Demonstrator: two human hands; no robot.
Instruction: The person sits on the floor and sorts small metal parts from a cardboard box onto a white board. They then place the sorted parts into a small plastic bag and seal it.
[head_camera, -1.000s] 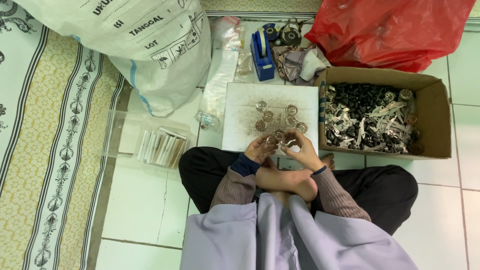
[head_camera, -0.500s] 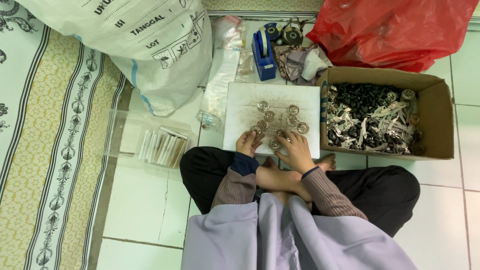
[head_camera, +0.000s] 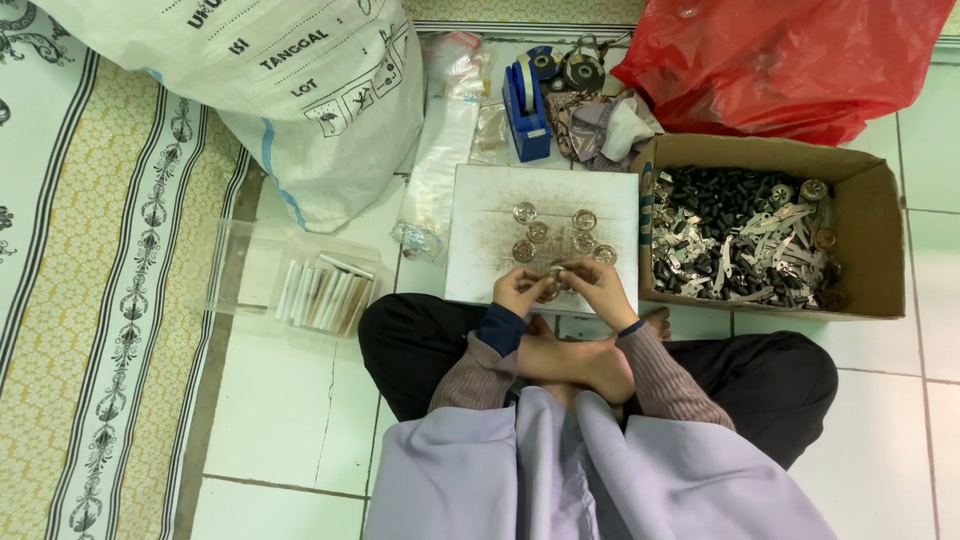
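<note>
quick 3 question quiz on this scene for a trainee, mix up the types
1. True or false: both hands meet over the near edge of the white board.
2. What lies right of the board? A cardboard box of small parts; B red bag; C tape dispenser.
3. What colour is the tape dispenser?

Key
1. True: left hand and right hand pinch a small round metal part.
2. A.
3. Blue.
</note>
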